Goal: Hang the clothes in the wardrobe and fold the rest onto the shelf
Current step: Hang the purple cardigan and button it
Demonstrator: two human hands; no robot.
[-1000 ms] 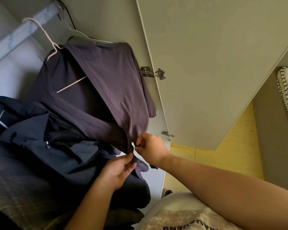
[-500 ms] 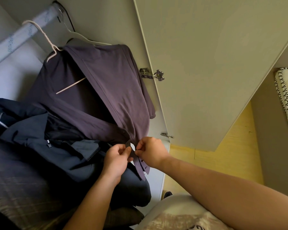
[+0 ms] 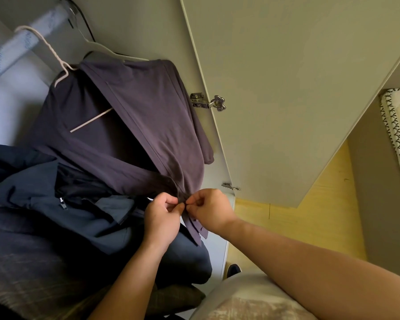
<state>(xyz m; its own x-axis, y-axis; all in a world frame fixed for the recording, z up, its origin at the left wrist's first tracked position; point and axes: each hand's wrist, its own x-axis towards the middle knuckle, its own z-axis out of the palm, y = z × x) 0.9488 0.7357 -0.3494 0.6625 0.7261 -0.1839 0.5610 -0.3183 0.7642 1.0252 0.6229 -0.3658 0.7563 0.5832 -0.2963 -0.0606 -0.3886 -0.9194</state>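
Shirt (image 3: 148, 125), purple-grey, hangs on a pale hanger (image 3: 91, 120) from the rail (image 3: 14, 56) inside the wardrobe. Its long axis runs from the collar at upper left down to the hem at lower right. At the lower front the left hand (image 3: 162, 218) and the right hand (image 3: 210, 211) meet – each pinches the fabric edge between thumb and fingertips, forearms reaching up from below. A dark jacket (image 3: 56, 204) is just beside, on the left.

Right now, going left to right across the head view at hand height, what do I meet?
Navy jacket → left hand → right hand, both pinching the front of the purple shirt → yellow floor.
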